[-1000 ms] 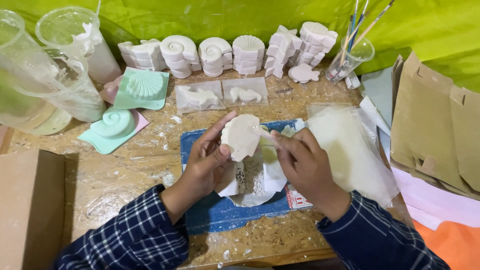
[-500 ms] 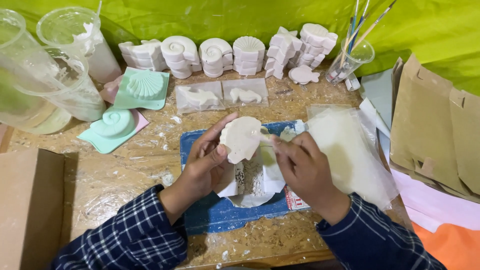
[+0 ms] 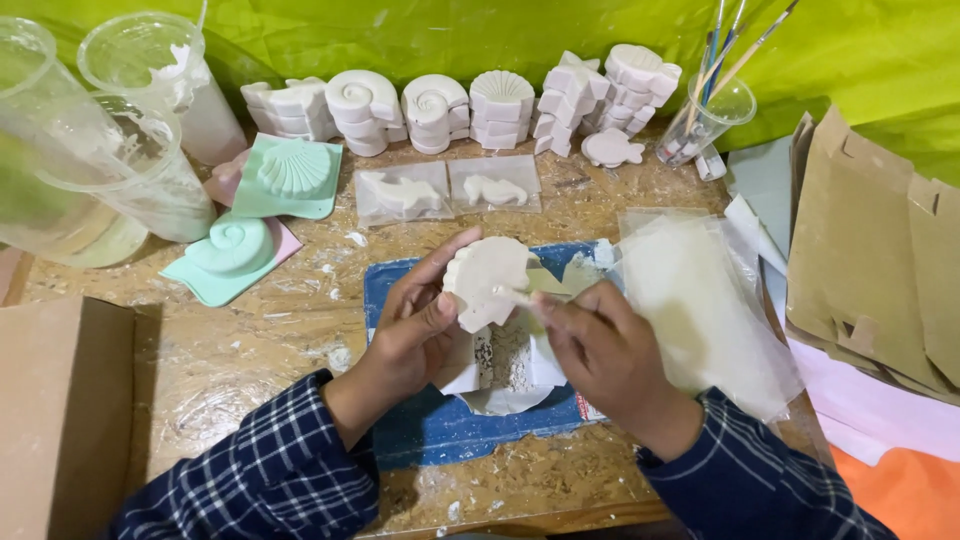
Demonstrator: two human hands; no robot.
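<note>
Left hand (image 3: 415, 325): clamped on white plaster shell cast (image 3: 487, 280), frame centre.
Right hand (image 3: 595, 345): fingers pinched together at cast's edge.
Risk: hard scraping could chip it.

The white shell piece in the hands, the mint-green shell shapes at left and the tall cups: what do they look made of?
The shell piece, held by the left hand with the right hand at its edge, looks like cast plaster: chalky matte white, crumbs below. The green moulds look like soft silicone, smooth and satiny, though hard plastic is possible. The cups look like clear thin plastic.
</note>
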